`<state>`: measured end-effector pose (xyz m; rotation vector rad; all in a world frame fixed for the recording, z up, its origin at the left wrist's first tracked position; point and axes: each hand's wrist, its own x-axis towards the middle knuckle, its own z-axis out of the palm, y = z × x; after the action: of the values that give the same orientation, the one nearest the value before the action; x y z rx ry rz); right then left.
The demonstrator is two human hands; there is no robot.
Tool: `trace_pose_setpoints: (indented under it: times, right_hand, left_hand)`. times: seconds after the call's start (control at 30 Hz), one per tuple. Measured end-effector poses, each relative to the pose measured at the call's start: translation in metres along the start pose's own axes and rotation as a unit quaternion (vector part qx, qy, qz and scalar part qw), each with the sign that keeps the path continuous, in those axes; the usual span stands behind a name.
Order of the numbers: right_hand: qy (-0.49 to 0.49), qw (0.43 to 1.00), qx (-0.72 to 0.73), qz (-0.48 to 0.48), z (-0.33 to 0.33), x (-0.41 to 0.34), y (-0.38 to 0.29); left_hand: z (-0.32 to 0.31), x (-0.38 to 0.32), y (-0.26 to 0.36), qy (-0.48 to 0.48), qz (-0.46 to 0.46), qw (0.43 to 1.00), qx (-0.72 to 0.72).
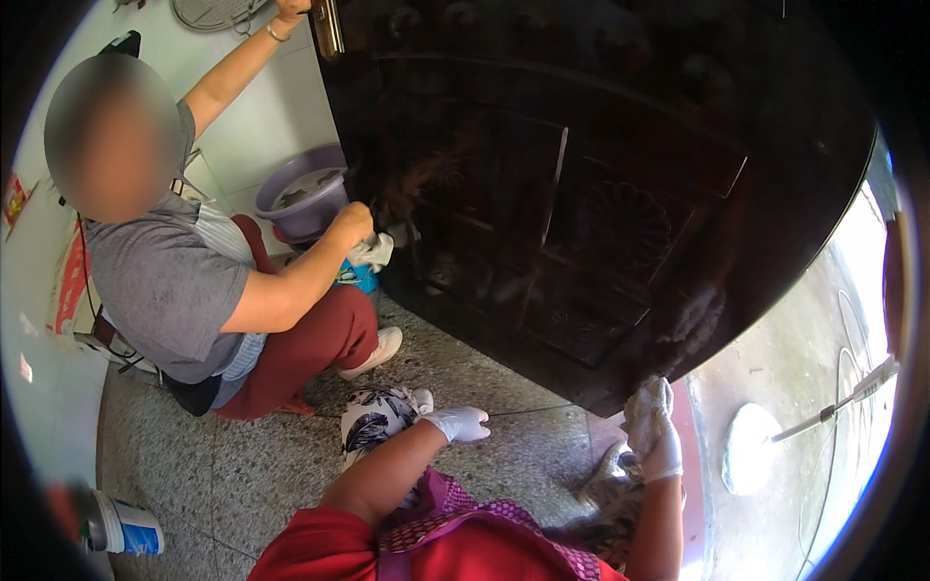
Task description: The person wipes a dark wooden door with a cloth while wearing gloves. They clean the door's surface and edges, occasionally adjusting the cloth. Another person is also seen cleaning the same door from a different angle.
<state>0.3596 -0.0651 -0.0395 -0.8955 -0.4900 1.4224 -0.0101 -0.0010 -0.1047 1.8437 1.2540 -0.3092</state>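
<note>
A dark carved door [523, 240] with flower-like patterns stands before me. My right hand [662, 457], in a thin whitish glove, grips a light grey cloth [647, 417] at the door's lower right corner. Whether the cloth presses on the door or is just off it is hard to tell. My left hand [459, 424], gloved too, lies by my knee in black-and-white leaf-print cloth [378, 417]. Its fingers are loosely curled and nothing shows in them. The door's reflections mirror parts of the scene.
A co-worker [174, 290] crouches at left, one hand near the door handle [328, 29], the other holding a pale cloth [372, 250] by the door. Behind stands a purple basin [272, 207]. A white bucket [131, 526] sits lower left; a flat mop [752, 449] lies outside, right.
</note>
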Motion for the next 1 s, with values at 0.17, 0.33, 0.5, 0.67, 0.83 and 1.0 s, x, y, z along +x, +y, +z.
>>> trace_pose_setpoints:
  times: [0.17, 0.33, 0.5, 0.67, 0.83, 1.0]
  right_hand:
    - [-0.019, 1.0, -0.011, -0.01, -0.017, 0.006, 0.007]
    - [-0.037, 0.999, 0.01, -0.003, 0.009, -0.006, -0.004]
    - [-0.043, 0.995, 0.071, 0.048, -0.005, -0.002, -0.003]
    - [-0.02, 0.999, 0.036, 0.024, -0.015, 0.003, 0.003]
    - [0.022, 0.999, 0.019, 0.028, 0.004, -0.003, -0.002]
    - [0.02, 1.0, -0.008, -0.001, 0.013, -0.003, -0.002]
  left_hand:
    - [0.003, 0.006, 0.001, -0.002, -0.001, 1.0, 0.011]
    - [0.003, 0.006, -0.003, -0.004, 0.0, 1.0, 0.016]
    - [-0.001, 0.004, 0.001, -0.016, 0.005, 0.999, 0.038]
    - [-0.005, 0.0, 0.006, -0.024, 0.002, 0.999, 0.034]
    - [-0.006, -0.004, 0.008, -0.027, -0.011, 0.999, 0.032]
    - [-0.003, 0.001, 0.003, -0.024, -0.009, 0.999, 0.032]
